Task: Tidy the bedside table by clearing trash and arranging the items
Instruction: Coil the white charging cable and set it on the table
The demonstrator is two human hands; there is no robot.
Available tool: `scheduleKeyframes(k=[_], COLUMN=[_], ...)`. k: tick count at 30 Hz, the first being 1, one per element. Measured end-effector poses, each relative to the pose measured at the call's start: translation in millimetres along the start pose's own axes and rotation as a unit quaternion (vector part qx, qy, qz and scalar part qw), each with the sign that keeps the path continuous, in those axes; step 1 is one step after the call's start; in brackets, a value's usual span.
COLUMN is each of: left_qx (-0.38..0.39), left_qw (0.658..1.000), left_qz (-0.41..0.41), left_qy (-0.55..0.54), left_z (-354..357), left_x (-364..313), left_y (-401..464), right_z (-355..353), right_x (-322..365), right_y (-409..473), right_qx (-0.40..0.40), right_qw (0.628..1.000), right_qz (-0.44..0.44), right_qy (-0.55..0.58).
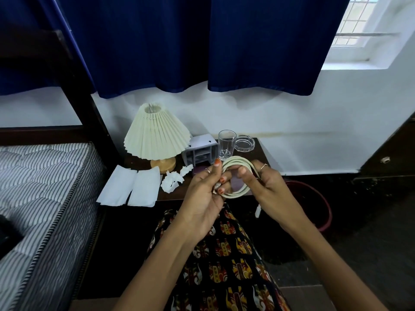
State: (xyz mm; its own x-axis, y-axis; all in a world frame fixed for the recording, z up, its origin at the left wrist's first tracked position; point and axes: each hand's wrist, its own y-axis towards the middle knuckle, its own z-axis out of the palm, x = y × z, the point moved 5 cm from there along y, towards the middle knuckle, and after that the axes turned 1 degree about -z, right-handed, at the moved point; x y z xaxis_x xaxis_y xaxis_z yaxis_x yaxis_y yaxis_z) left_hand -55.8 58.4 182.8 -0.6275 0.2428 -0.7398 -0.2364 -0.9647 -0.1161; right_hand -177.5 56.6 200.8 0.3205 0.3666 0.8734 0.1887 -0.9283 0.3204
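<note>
You've got the white cable (235,176) coiled into several loops, held up in front of you over the near edge of the bedside table (261,151). Your left hand (205,194) grips the coil's left side, fingers curled round the loops w/ the thumb up beside them. Your right hand (269,185) pinches the right side of the coil, thumb inside the loop & fingers curled behind. 1 loose end w/ a white plug (258,211) hangs below your right hand.

On the table behind the coil: a clear drinking glass (226,144) upright, w/ a glass ashtray (244,143) just beside it on the right. Left of the glass sits a small grey organizer (199,151), then a lamp (157,135) w/ a pleated cream shade on a wood base. 2 crumpled tissue wads (173,181) lie near the lamp base, & flat white paper sheets (130,188) overhang the table's left front corner.

A striped mattress (45,187) is at your left, a red bin (314,205) on the floor at your right, blue curtains (179,41) above.
</note>
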Motion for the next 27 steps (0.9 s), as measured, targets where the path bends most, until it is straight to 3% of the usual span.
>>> scheduleKeyframes(k=[3, 7, 15, 20, 27], left_qx=[0.01, 0.025, 0.027, 0.007, -0.042], left_qw=[1.0, 0.996, 0.985, 0.956, 0.911], left_qz=[-0.003, -0.024, -0.048, -0.006, 0.069], left_qy=[0.002, 0.084, 0.165, 0.294, 0.405], left_z=[-2.2, -9.1, -8.9, -3.7, -12.2], left_x=[-0.7, -2.0, -6.7, -6.6, -7.5], left_y=[0.5, -1.1, -0.2, 1.1, 6.3], right_z=[-0.1, 1.3, 5.6, 11.9, 18.6], right_x=[3.2, 2.6, -1.6, -2.6, -3.8], right_y=[1.4, 0.0, -1.0, -3.7, -2.7], right_qx=[0.009, 0.028, -0.014, -0.022, 0.009], right_qw=[1.0, 0.999, 0.997, 0.992, 0.998], right_qz=[-0.016, -0.022, -0.03, -0.045, -0.004], right_qy=[-0.001, 0.0, -0.063, -0.12, -0.064])
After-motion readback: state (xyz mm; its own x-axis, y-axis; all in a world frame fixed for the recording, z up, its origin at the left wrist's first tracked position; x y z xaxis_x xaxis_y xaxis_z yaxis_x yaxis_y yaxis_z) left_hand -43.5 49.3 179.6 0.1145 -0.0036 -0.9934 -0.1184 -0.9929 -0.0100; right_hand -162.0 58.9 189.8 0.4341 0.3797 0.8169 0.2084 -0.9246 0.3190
